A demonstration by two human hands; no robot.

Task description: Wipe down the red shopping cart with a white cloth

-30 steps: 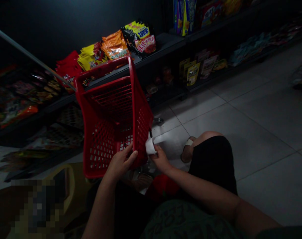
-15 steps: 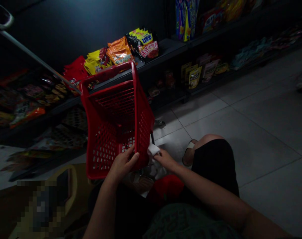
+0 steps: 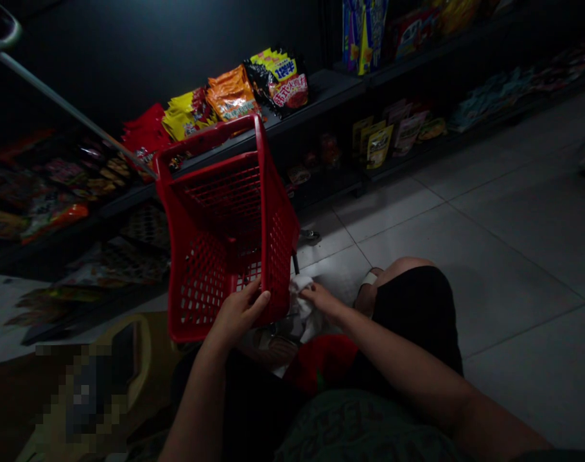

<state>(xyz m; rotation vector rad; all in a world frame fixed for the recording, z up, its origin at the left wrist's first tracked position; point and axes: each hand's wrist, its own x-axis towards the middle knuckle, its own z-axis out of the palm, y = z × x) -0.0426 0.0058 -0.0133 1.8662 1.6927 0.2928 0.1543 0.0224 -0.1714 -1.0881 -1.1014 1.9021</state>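
Observation:
A red plastic shopping basket (image 3: 280, 250) with perforated sides, on wheels, stands tilted in front of my knees. My left hand (image 3: 238, 314) grips its near rim, with the fingers reaching inside and the thumb over the edge. Bunched in my right hand (image 3: 321, 300) is a white cloth (image 3: 304, 292), held close against the basket's right outer side. Part of the cloth hangs down below the hand. The left fingertips are partly hidden by the basket wall. No goods can be made out inside the basket.
Behind the basket runs a dark shelf (image 3: 333, 90) with bagged snacks, including an orange packet pile (image 3: 232, 93). A long metal pole (image 3: 70, 109) slants from the upper left to the basket. Pale floor tiles (image 3: 508, 237) extend right; a yellow-rimmed item (image 3: 145, 359) lies lower left.
My right hand and the cloth have shifted slightly, and the cloth's top has changed from a folded flap to a looser bunch. My left hand stays on the rim.

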